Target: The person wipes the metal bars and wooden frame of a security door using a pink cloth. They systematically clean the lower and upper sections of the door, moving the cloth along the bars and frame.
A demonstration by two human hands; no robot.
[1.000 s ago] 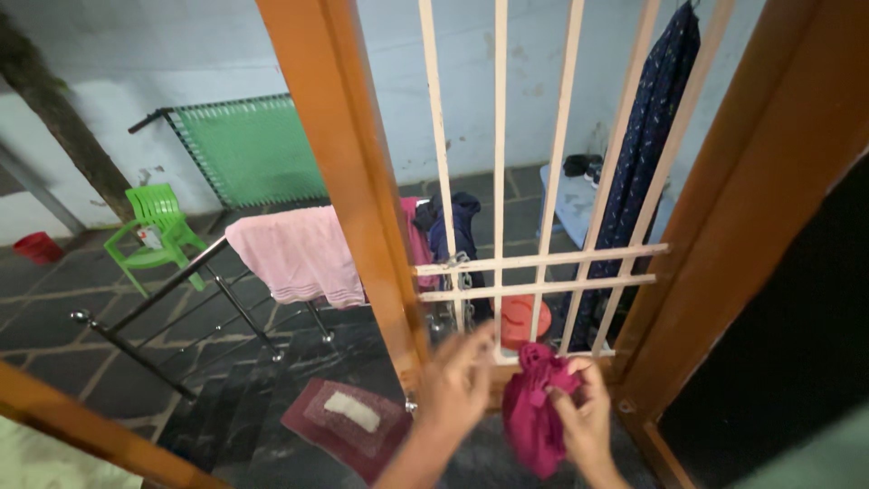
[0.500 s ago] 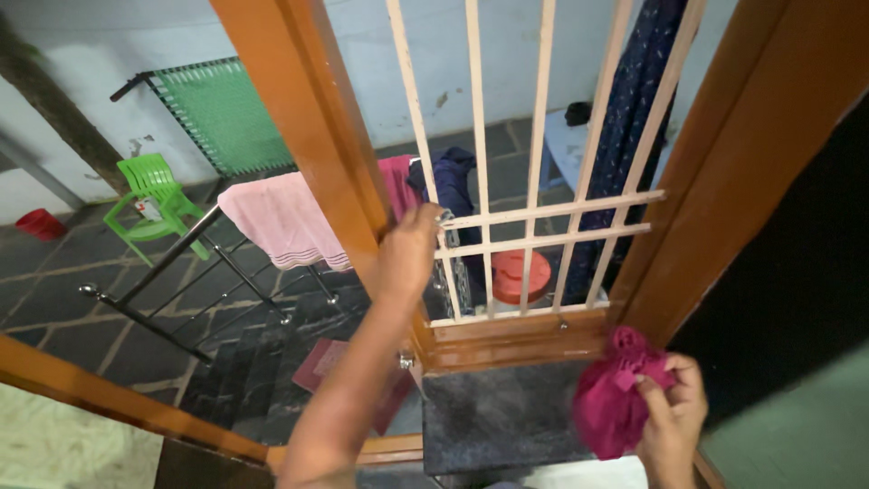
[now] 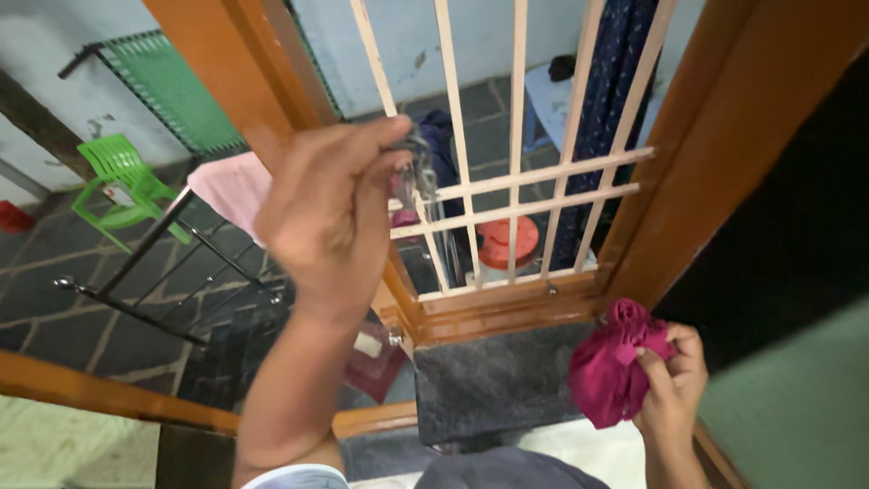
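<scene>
My left hand (image 3: 330, 213) is raised in front of the barred wooden gate (image 3: 507, 186), its fingers pinched on a small bunch of metal keys (image 3: 416, 167) that hangs by the cream bars. My right hand (image 3: 674, 385) is low at the right and grips a bunched magenta cloth (image 3: 611, 367) beside the gate's lower wooden frame. A dark stone sill (image 3: 493, 385) lies below the gate between the two hands.
Beyond the gate are a pink towel (image 3: 231, 186) on a metal drying rack (image 3: 158, 272), a green plastic chair (image 3: 118, 181), a green cot frame (image 3: 172, 86), an orange lid (image 3: 498, 240), a hanging dark blue garment (image 3: 602, 100) and a maroon mat (image 3: 371, 358).
My left hand left the cloth, went up to the gate bars and drew back towards me with the keys. My right hand carried the magenta cloth down and to the right.
</scene>
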